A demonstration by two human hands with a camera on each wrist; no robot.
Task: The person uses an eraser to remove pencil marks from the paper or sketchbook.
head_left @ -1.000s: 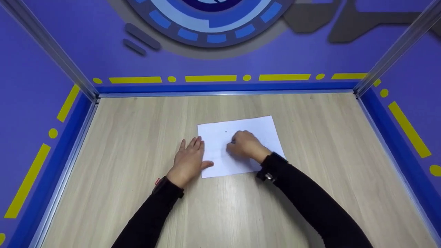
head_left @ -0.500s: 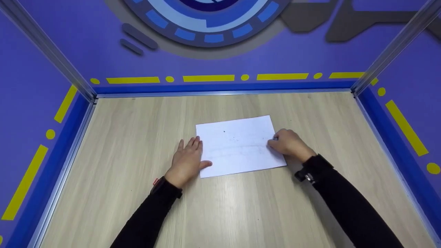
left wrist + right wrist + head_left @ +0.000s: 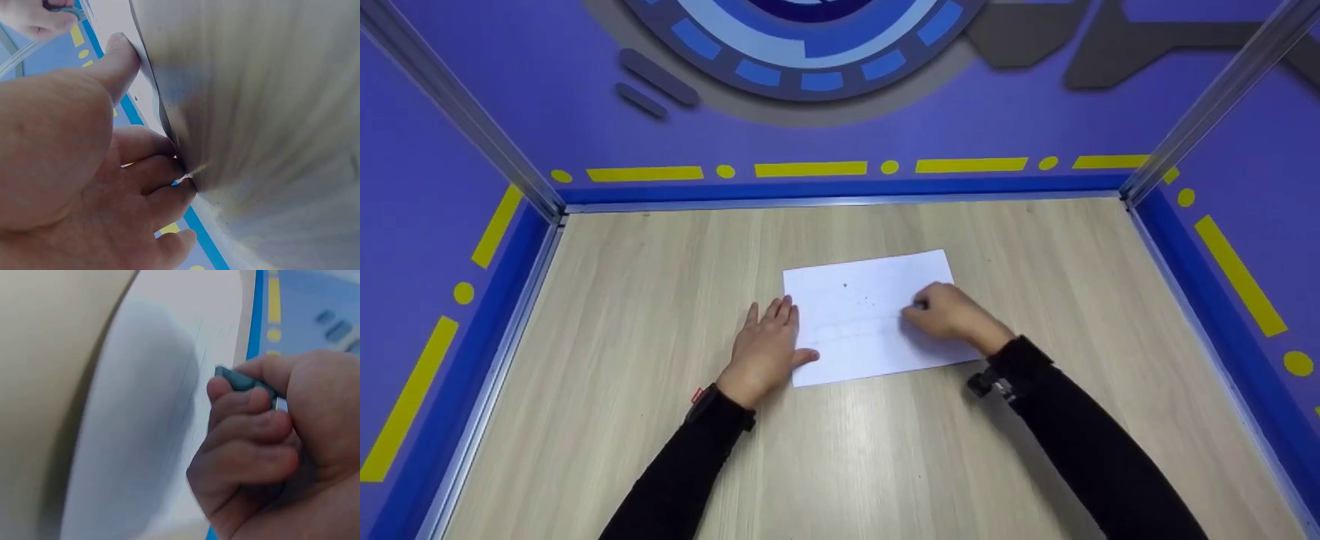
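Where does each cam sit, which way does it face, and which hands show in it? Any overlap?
Head: worn on the head, facing forward and down at the white paper and table; left hand, right hand and black sleeves show.
Left wrist: on that wrist, facing along the left hand to the paper's edge; the right hand shows at top left, partly cut off.
Right wrist: on that wrist, facing the right hand gripping a small green object; no left hand.
Shared: head and left wrist both show both hands.

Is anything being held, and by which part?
The right hand pinches a small dark green object by its sides, one end showing. The left hand lies partly on the paper, gripping nothing.
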